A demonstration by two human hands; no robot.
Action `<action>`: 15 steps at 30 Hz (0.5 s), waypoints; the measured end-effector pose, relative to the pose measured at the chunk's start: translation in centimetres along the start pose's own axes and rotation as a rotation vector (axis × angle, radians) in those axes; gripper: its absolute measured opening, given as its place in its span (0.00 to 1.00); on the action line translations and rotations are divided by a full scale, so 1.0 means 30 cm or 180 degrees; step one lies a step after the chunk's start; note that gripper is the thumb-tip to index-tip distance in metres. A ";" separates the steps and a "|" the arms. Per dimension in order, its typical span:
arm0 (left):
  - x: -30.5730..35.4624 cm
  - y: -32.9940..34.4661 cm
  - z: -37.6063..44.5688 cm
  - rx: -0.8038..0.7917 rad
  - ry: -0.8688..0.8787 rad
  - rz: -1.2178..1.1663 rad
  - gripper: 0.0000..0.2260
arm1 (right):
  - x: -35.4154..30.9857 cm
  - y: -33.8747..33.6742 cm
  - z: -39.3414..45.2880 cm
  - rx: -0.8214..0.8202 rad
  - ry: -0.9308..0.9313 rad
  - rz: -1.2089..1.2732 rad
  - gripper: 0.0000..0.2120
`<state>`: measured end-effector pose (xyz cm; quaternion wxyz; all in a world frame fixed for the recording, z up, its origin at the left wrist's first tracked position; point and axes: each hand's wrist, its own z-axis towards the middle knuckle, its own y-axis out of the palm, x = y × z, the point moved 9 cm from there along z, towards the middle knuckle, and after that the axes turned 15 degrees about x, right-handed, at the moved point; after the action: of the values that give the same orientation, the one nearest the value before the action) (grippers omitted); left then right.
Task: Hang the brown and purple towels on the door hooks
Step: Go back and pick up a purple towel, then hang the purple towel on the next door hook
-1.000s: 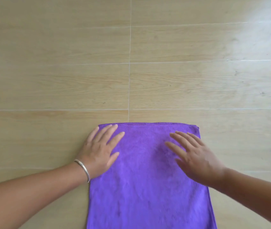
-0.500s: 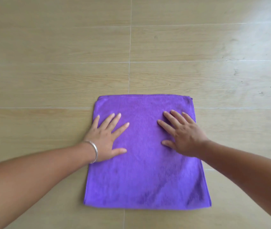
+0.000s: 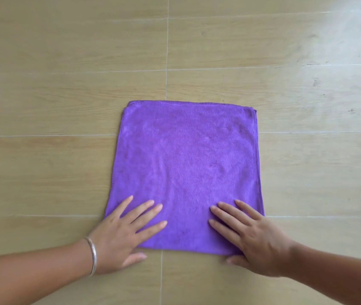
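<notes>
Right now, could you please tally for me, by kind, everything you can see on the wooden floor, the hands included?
Purple microfibre towel, lying flat: 1
Hands, the left hand and the right hand, palms down on the towel's near corners: 2
Silver metal bangle on the left wrist: 1
Brown towel: 0 in view
Total: 4

— What do you have down there?

— You have the purple towel spread flat on the floor, roughly square, its plush side up and smooth, with only faint rub marks.

— How does it sit?

— Its stitched far edge runs nearly straight across a floor seam, and the far right corner shows a second layer peeking out. Both near corners lie under your hands, so you cannot see them. No brown towel is in your view.
</notes>
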<state>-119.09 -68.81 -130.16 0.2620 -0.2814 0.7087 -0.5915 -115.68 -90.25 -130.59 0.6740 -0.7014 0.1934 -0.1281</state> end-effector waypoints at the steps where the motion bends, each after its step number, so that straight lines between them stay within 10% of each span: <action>1: 0.010 0.010 -0.035 -0.0044 0.0058 0.0006 0.36 | -0.004 0.008 -0.024 0.0005 -0.0022 -0.0051 0.39; 15: -0.055 -0.027 -0.094 0.0307 -0.0036 -0.0198 0.24 | -0.009 0.004 -0.063 0.0049 0.0189 -0.0290 0.28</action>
<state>-119.82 -65.81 -128.83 0.2608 -0.2936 0.6688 -0.6313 -116.76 -91.82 -130.58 0.6668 -0.7002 0.1802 -0.1809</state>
